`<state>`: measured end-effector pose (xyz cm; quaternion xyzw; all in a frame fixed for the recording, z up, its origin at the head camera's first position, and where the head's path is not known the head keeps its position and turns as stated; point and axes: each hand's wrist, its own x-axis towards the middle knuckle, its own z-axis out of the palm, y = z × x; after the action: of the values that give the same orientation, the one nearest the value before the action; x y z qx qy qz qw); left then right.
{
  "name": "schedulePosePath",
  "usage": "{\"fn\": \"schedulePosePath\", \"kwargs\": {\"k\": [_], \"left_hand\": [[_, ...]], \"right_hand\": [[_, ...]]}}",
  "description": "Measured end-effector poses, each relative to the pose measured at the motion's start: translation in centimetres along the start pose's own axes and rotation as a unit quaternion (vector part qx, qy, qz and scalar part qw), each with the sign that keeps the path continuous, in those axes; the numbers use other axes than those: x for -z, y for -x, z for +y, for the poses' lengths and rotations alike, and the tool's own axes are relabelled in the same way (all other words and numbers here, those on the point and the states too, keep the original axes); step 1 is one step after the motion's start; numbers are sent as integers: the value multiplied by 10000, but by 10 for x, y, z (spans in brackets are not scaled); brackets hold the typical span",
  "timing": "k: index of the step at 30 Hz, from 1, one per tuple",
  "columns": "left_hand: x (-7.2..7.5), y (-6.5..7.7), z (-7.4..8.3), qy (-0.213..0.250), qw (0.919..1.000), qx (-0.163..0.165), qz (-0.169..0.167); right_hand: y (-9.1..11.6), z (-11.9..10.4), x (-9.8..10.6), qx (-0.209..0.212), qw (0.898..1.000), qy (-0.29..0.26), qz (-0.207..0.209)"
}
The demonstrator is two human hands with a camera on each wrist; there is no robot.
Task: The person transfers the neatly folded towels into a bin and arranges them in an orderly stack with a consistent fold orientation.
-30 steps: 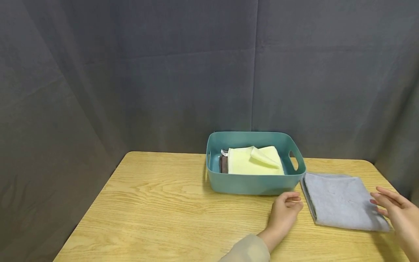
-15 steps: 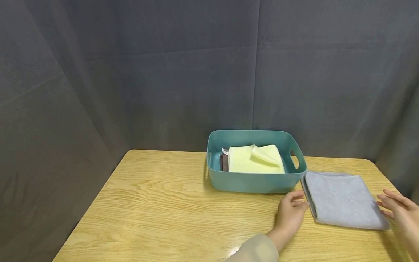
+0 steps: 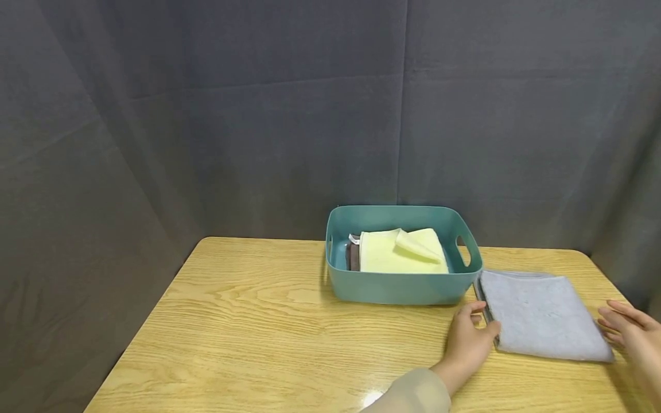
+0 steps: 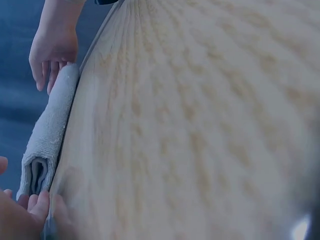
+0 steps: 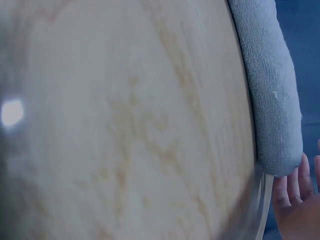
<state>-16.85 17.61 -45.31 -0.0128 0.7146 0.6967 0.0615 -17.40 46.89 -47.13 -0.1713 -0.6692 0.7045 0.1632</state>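
Head view: left hand has reached the left edge of the folded gray towel on the table; with right hand at its right, both sides are flanked. Left wrist: fingers loosely parted, gripping nothing. Right wrist: straight fingers at the towel's end, unclasped.

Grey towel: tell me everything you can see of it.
The grey towel looks like soft, napped cloth with a few pale specks. It is folded into a flat, four-sided pad; nested layers show at its left end in the left wrist view. It lies on the wooden table, beside the teal basket; whether those two touch is unclear. The left hand is at its left edge, the right hand at its right, fingertips seemingly touching it.
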Motion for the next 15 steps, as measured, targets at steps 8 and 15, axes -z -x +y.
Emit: {"fn": "schedulePosePath", "kwargs": {"k": [8,15], "left_hand": [[-4,-4,-1,169,9991,-53,385],[-13,-4,0,537,9942,-243,897]], "right_hand": [[3,-4,-2,-146,9997,184,-16],[2,-6,-5,-291,9906,1340,-8]]}}
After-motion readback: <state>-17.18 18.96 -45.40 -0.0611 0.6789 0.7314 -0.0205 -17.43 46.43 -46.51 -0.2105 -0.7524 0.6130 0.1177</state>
